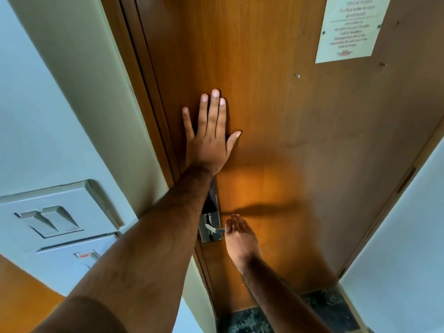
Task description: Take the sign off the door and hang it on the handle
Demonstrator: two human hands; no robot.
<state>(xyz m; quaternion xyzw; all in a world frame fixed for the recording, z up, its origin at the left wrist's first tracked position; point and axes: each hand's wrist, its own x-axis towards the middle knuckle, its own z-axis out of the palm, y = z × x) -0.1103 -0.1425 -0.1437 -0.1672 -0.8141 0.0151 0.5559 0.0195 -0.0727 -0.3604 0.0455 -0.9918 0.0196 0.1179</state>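
My left hand is pressed flat against the brown wooden door, fingers spread and holding nothing, just above the lock plate. Lower down, my right hand is wrapped over the outer end of the silver lever handle, which juts from a metal lock plate at the door's left edge. A white printed notice is fixed to the door at the upper right, well away from both hands. No hanging sign shows on the handle or in either hand.
The door frame runs along the left. A pale wall holds a switch panel at the lower left. A bare screw sticks out of the door below the notice. Dark stone floor lies at the door's foot.
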